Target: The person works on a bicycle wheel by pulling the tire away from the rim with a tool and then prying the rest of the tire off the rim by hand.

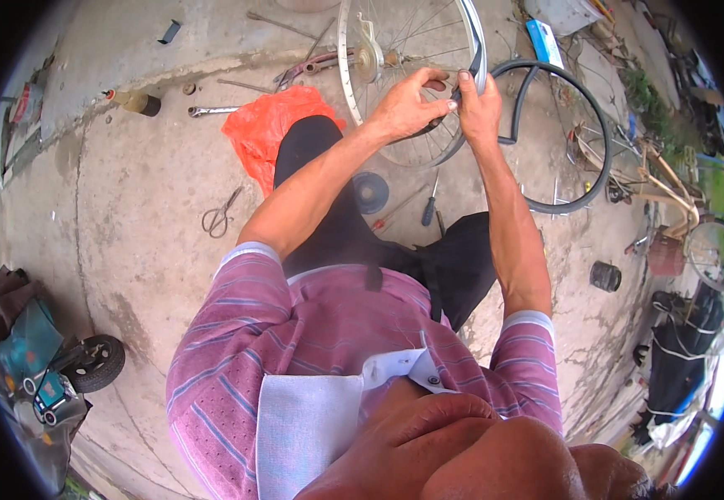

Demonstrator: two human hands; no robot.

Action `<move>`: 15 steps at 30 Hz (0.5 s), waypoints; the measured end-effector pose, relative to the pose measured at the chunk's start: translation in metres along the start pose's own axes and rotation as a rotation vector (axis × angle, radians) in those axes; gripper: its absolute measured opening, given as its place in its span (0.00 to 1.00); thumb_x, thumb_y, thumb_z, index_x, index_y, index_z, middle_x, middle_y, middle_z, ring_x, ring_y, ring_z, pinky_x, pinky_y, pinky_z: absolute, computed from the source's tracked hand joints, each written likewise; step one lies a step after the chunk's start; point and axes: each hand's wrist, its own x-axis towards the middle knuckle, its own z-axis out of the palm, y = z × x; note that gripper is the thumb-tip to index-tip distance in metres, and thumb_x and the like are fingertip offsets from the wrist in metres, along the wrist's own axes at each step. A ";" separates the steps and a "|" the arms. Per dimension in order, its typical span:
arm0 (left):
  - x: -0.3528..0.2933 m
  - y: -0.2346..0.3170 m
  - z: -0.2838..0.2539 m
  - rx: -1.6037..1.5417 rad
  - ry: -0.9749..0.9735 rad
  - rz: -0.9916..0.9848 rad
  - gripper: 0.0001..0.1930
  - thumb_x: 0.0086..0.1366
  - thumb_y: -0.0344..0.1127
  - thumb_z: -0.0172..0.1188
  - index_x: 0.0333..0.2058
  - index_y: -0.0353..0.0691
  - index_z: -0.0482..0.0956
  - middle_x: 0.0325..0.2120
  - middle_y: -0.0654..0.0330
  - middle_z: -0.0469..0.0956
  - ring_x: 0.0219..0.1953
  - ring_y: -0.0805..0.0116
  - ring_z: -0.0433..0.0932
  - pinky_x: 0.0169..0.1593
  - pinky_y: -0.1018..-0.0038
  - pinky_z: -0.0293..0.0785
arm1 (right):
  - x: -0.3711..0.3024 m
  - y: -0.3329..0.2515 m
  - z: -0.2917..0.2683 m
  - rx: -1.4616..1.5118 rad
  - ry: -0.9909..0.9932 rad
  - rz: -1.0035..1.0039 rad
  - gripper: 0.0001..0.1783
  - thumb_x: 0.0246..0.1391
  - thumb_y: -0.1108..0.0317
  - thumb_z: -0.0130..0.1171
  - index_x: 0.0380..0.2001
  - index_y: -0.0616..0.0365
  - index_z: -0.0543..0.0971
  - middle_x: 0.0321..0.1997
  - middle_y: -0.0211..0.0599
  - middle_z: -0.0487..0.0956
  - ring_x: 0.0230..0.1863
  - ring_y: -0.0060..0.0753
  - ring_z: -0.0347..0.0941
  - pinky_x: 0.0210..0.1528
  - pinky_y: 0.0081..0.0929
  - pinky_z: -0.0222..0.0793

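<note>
A spoked bicycle wheel (346, 65) stands in front of me, its pale rim rising past the top edge. A black rubber strip (476, 57) runs along the right side of the rim and passes down behind my fingers. My right hand (480, 110) grips the rim there, thumb pressed on the strip. Opposite it, my left hand (408, 107) is curled at the strip, thumb pointing toward the right thumb. Part of the strip shows below the left hand; its grip there is partly hidden. On the ground to the right lies a black rubber tube (605, 133) in a large loop.
An orange plastic bag (254, 125) lies by my left knee, near a wrench (212, 110), scissors (219, 218) and a bottle (135, 102). Between my legs are a screwdriver (429, 208) and a round dark disc (370, 192). A blue-and-white box (544, 43) stands beyond the tube.
</note>
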 end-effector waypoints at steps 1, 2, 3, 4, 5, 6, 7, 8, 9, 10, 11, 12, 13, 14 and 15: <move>-0.004 -0.002 0.002 -0.027 -0.009 0.001 0.23 0.68 0.39 0.66 0.55 0.31 0.75 0.45 0.57 0.82 0.34 0.75 0.80 0.40 0.76 0.78 | -0.003 -0.002 0.000 -0.016 -0.002 0.007 0.24 0.63 0.48 0.67 0.35 0.61 0.77 0.23 0.30 0.77 0.24 0.22 0.71 0.26 0.28 0.68; -0.003 -0.003 -0.001 -0.025 -0.005 0.003 0.23 0.68 0.39 0.66 0.55 0.31 0.75 0.45 0.57 0.82 0.34 0.75 0.80 0.40 0.76 0.78 | -0.005 -0.003 0.001 -0.032 -0.004 0.013 0.24 0.63 0.48 0.67 0.35 0.61 0.77 0.23 0.30 0.77 0.24 0.22 0.71 0.26 0.28 0.68; -0.002 -0.004 -0.005 0.001 -0.098 -0.014 0.18 0.69 0.38 0.65 0.50 0.32 0.78 0.40 0.59 0.82 0.32 0.76 0.79 0.38 0.77 0.76 | -0.007 -0.004 0.001 -0.016 -0.028 0.048 0.24 0.63 0.47 0.66 0.36 0.61 0.77 0.23 0.31 0.77 0.23 0.22 0.71 0.26 0.27 0.68; -0.001 -0.005 -0.008 0.025 -0.193 -0.030 0.13 0.70 0.37 0.64 0.46 0.33 0.81 0.35 0.62 0.83 0.31 0.78 0.78 0.36 0.78 0.74 | -0.010 -0.006 0.001 -0.017 -0.028 0.047 0.24 0.63 0.47 0.66 0.36 0.61 0.77 0.23 0.31 0.77 0.23 0.22 0.71 0.26 0.27 0.68; -0.003 0.010 -0.010 0.044 -0.154 0.016 0.09 0.72 0.36 0.61 0.40 0.35 0.82 0.27 0.66 0.81 0.29 0.79 0.75 0.34 0.79 0.71 | -0.014 -0.006 0.001 0.007 -0.023 0.061 0.24 0.63 0.47 0.66 0.35 0.61 0.76 0.23 0.30 0.77 0.23 0.21 0.71 0.25 0.26 0.68; 0.001 0.015 -0.017 -0.008 -0.101 0.064 0.09 0.71 0.36 0.62 0.39 0.35 0.82 0.26 0.65 0.82 0.28 0.78 0.75 0.33 0.78 0.71 | -0.016 -0.006 0.000 0.032 -0.018 0.075 0.24 0.63 0.47 0.66 0.35 0.60 0.76 0.23 0.30 0.77 0.23 0.21 0.71 0.25 0.26 0.67; 0.006 0.022 -0.029 -0.058 -0.043 0.115 0.10 0.71 0.37 0.62 0.38 0.36 0.83 0.25 0.64 0.82 0.27 0.78 0.75 0.32 0.77 0.72 | -0.018 -0.001 0.001 0.059 -0.011 0.067 0.23 0.64 0.49 0.65 0.34 0.60 0.76 0.23 0.29 0.78 0.22 0.20 0.71 0.25 0.25 0.67; 0.013 0.035 -0.049 -0.204 -0.019 0.093 0.10 0.74 0.36 0.59 0.42 0.34 0.82 0.28 0.64 0.82 0.31 0.77 0.77 0.38 0.78 0.74 | -0.019 0.003 -0.001 0.059 -0.010 0.066 0.23 0.64 0.49 0.65 0.34 0.60 0.76 0.23 0.29 0.78 0.22 0.20 0.71 0.25 0.25 0.67; 0.024 0.046 -0.071 -0.290 0.083 0.193 0.09 0.74 0.34 0.58 0.41 0.34 0.82 0.28 0.63 0.82 0.31 0.76 0.78 0.39 0.77 0.76 | -0.020 0.007 -0.003 0.098 -0.019 0.087 0.22 0.64 0.50 0.65 0.34 0.60 0.76 0.23 0.29 0.78 0.22 0.19 0.70 0.25 0.25 0.67; 0.036 0.061 -0.096 -0.283 0.202 0.306 0.09 0.74 0.34 0.58 0.41 0.34 0.82 0.28 0.62 0.82 0.30 0.75 0.78 0.39 0.76 0.76 | -0.022 0.012 -0.007 0.136 -0.025 0.110 0.21 0.65 0.51 0.65 0.34 0.60 0.76 0.24 0.30 0.79 0.22 0.19 0.70 0.25 0.25 0.66; 0.051 0.060 -0.134 -0.196 0.319 0.324 0.09 0.74 0.34 0.57 0.43 0.33 0.78 0.29 0.56 0.82 0.28 0.68 0.79 0.38 0.67 0.79 | -0.023 0.016 -0.008 0.140 -0.028 0.110 0.21 0.65 0.51 0.65 0.34 0.60 0.76 0.24 0.30 0.79 0.22 0.19 0.70 0.25 0.25 0.66; 0.065 0.090 -0.148 -0.604 0.402 0.338 0.06 0.75 0.36 0.56 0.39 0.43 0.78 0.27 0.65 0.77 0.26 0.73 0.74 0.32 0.74 0.73 | -0.026 0.025 -0.018 0.096 0.006 0.108 0.20 0.65 0.52 0.64 0.34 0.60 0.76 0.24 0.30 0.79 0.22 0.19 0.70 0.25 0.25 0.66; 0.065 0.110 -0.189 -0.640 0.430 0.424 0.04 0.76 0.35 0.55 0.39 0.44 0.76 0.26 0.65 0.76 0.25 0.72 0.72 0.32 0.73 0.73 | -0.025 0.023 -0.012 0.081 0.005 0.092 0.20 0.66 0.53 0.64 0.34 0.61 0.76 0.24 0.31 0.80 0.22 0.19 0.70 0.25 0.25 0.66; 0.062 0.129 -0.217 -0.605 0.440 0.510 0.05 0.76 0.36 0.55 0.39 0.44 0.76 0.27 0.65 0.76 0.26 0.72 0.73 0.32 0.73 0.72 | -0.026 0.024 -0.011 0.089 0.002 0.091 0.20 0.66 0.53 0.64 0.34 0.61 0.76 0.24 0.31 0.80 0.22 0.19 0.70 0.25 0.25 0.66; 0.067 0.136 -0.247 -0.589 0.531 0.565 0.05 0.76 0.36 0.55 0.39 0.45 0.76 0.27 0.65 0.76 0.26 0.72 0.72 0.32 0.73 0.72 | -0.029 0.025 -0.014 0.076 0.007 0.101 0.19 0.66 0.54 0.64 0.34 0.61 0.76 0.24 0.32 0.80 0.23 0.21 0.71 0.26 0.26 0.67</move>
